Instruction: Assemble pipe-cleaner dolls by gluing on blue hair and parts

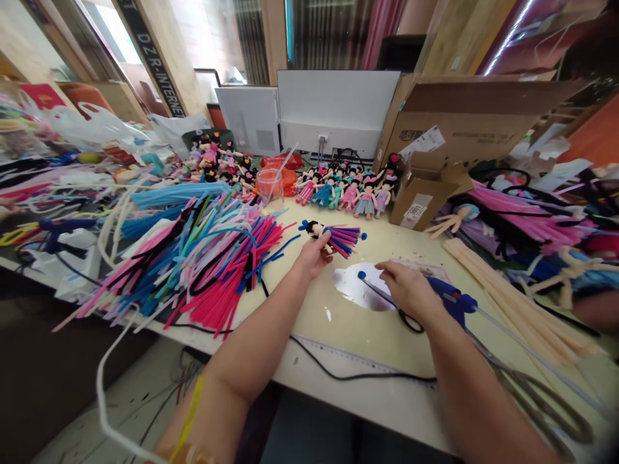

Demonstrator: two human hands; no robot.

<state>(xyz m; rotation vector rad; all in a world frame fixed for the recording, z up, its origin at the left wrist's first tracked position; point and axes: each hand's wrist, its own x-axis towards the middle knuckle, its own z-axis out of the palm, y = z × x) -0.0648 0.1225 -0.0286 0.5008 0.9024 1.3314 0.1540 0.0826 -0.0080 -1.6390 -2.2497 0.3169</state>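
A small pipe-cleaner doll (338, 238) with a black-haired head, a blue bow and a skirt of blue and pink strips is pinched in my left hand (316, 256) above the table. My right hand (409, 287) is held over a shiny grey patch, its thumb and fingers curled together; whatever is between them cannot be made out. Just below lies a thin dark tool with a black loop handle (412, 321), perhaps small scissors, and a small blue ball (362, 275) is at its far end. Beside my right wrist rests a blue glue gun (451, 299).
Bundles of coloured pipe cleaners (193, 251) cover the left side. Finished dolls (345, 190) stand in rows at the back, near a clear cup (269, 185) and cardboard box (416, 193). Beige strips (512, 296) and large scissors (536, 393) lie right. A black cable (338, 375) crosses the front.
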